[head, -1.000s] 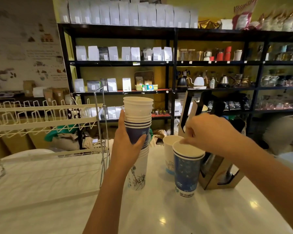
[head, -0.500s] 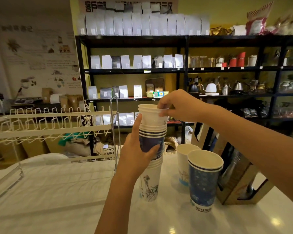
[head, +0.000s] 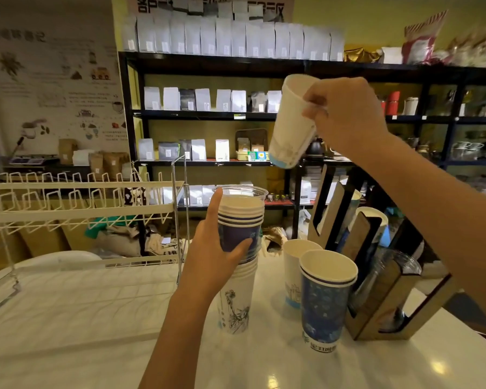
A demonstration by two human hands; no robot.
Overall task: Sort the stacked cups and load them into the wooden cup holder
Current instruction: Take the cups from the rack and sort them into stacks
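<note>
A tall stack of mixed paper cups [head: 237, 276] stands on the white counter, with a clear plastic cup at its top. My left hand [head: 216, 254] grips the stack around its blue middle. My right hand [head: 345, 116] holds a white paper cup [head: 292, 122] with a light blue base, lifted high and tilted above the stack. A blue patterned cup [head: 324, 301] and a white cup [head: 293, 265] behind it stand to the right. The wooden cup holder [head: 390, 279] leans at the far right with cups showing in its slots.
A white wire dish rack [head: 76, 209] fills the left side of the counter [head: 96, 346]. Black shelves [head: 264, 116] with bags, kettles and jars run along the back wall. The counter's right edge lies just beyond the holder.
My right hand went from the blue cup to the top of the stack, pulled off a white cup and raised it up to the right. The left hand kept its grip.
</note>
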